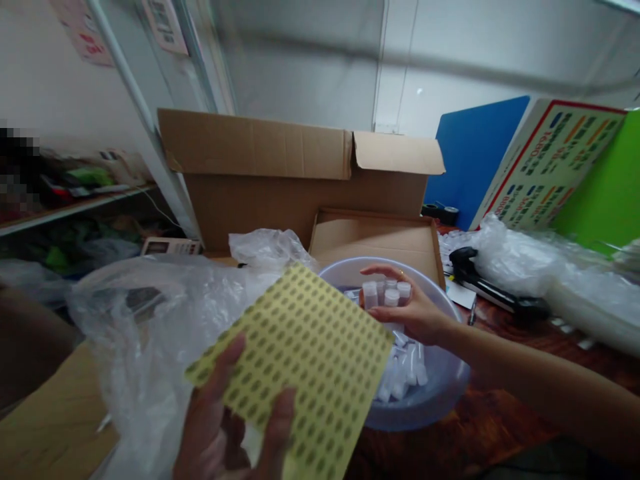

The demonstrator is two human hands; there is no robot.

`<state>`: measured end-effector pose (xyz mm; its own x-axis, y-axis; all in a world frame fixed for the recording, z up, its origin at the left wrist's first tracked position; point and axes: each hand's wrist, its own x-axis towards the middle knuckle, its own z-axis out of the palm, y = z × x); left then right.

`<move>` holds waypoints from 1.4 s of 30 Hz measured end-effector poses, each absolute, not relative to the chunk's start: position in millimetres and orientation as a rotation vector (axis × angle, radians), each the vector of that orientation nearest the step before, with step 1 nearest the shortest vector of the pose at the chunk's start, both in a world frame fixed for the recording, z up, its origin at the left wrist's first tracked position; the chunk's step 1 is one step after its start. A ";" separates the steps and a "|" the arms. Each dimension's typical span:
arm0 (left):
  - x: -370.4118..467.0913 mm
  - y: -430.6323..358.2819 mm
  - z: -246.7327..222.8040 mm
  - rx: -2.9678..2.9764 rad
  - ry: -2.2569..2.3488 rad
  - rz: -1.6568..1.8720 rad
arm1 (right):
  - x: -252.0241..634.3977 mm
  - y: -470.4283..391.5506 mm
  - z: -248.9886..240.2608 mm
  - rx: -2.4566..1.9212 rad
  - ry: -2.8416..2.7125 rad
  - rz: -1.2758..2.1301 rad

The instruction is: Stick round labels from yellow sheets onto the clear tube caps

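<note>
My left hand (pixel 235 413) grips a yellow sheet of small oval stickers (pixel 305 347) by its lower left part, with the thumb on its face. The sheet is tilted and covers part of a pale blue plastic basin (pixel 425 410). Above that basin my right hand (pixel 410 310) is closed around several small clear tubes with white caps (pixel 391 297). More tubes of the same kind (pixel 407 367) lie loose in the basin. How many the right hand holds in all is hidden by the fingers.
Crumpled clear plastic bags (pixel 150 333) spread out on the left. A cardboard box (pixel 280 150) with raised flaps stands behind the basin. Right of it lie a black and silver tape-dispenser-like tool (pixel 493 287), more plastic wrap (pixel 540 267) and upright printed boards (pixel 555 160).
</note>
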<state>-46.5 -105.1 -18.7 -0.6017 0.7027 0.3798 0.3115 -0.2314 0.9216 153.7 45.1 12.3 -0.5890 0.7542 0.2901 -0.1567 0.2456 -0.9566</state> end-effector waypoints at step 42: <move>11.7 -41.3 -7.8 1.205 1.150 1.105 | 129.7 1.4 -6.9 -0.275 -1.678 0.869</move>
<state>11.7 -41.3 -7.8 0.0995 0.9937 -0.0518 -0.0121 0.0532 0.9985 129.7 1.4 -6.9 -0.3045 0.5979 0.7415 -0.2606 0.6965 -0.6686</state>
